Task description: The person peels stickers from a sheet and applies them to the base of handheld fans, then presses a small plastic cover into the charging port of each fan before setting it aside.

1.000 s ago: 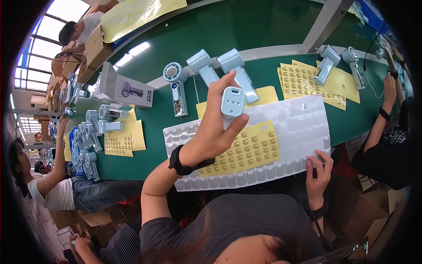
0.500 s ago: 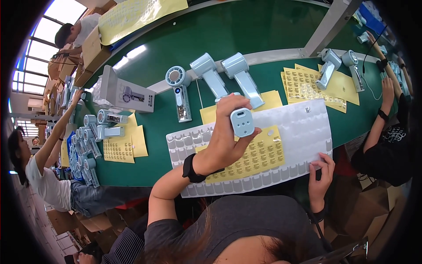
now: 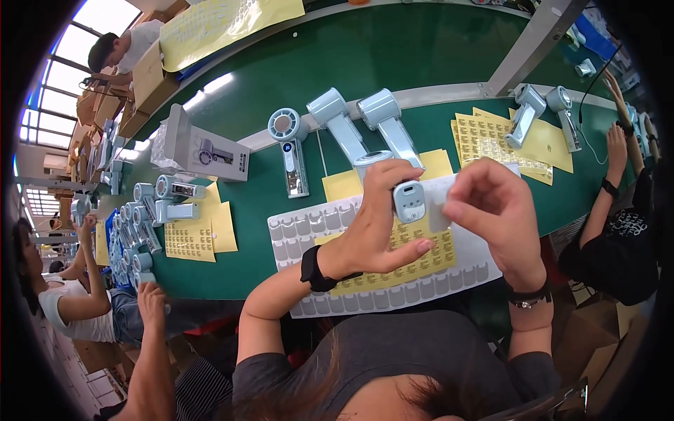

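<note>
My left hand [image 3: 375, 224] is wrapped round a light-blue handheld fan [image 3: 409, 202], whose rounded end face with small holes points up toward me. Close beside that end, my right hand [image 3: 495, 210] pinches a small pale sticker [image 3: 438, 215] between thumb and fingertip. Under both hands lies a white sheet of grey stickers [image 3: 393, 297], with a yellow label sheet [image 3: 428, 261] on top of it. The fan's head is partly hidden behind my left hand.
Three more fans, one a round-faced fan [image 3: 286, 140], lie beyond the sheets. A product box [image 3: 210, 153] stands to the left, near a cluster of fans [image 3: 137, 217]. Yellow sheets [image 3: 484, 137] lie right. Co-workers sit on both sides; a metal post [image 3: 526, 56] rises behind.
My right hand has left the sheet's right edge and come up beside the fan with a sticker in its fingers. My left hand has moved slightly right and turned the fan's end.
</note>
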Motion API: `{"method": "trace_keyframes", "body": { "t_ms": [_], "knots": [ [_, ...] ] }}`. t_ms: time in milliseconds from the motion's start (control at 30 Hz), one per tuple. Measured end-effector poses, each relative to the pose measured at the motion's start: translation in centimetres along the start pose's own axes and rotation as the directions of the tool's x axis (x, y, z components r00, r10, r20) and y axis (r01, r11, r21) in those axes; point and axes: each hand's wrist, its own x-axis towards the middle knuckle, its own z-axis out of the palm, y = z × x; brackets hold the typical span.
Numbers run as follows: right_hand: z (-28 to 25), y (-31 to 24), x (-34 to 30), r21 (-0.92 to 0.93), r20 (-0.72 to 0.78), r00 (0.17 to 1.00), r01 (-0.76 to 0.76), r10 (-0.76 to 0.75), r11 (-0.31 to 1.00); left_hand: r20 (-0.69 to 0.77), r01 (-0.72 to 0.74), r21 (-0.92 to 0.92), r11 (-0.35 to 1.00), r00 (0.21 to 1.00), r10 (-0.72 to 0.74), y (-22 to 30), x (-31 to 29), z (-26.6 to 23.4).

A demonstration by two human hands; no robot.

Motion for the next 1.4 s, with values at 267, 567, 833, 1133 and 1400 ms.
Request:
{"method": "trace_keyframes", "body": {
  "t_ms": [267, 567, 833, 1133, 1400],
  "knots": [
    [0.6, 0.9, 1.8, -0.061, -0.011, 1.000, 0.004, -0.005, 0.998, 0.001, 0.023, -0.043, 0.999, 1.000, -0.023, -0.1, 0.1, 0.2],
    [1.0, 1.4, 1.4, -0.122, -0.037, 0.995, 0.085, -0.090, 0.989, -0.009, 0.033, -0.074, 0.997, 0.999, -0.033, -0.1, 0.1, 0.6],
    [1.4, 1.2, 1.1, -0.227, -0.054, 0.989, 0.123, -0.139, 0.966, -0.013, 0.035, -0.081, 0.996, 0.999, -0.036, -0.1, 0.0, 0.8],
    [2.1, 0.9, 0.4, -0.438, -0.081, 0.972, 0.163, -0.219, 0.884, -0.025, 0.035, -0.034, 0.999, 0.999, -0.035, -0.3, -0.1, 1.1],
    [-1.2, 0.6, 0.2, -0.504, -0.015, 0.995, -0.089, 0.094, 0.859, 0.135, -0.134, 0.081, 0.988, 0.983, 0.123, 1.5, 0.7, 0.4]
  ]
}}
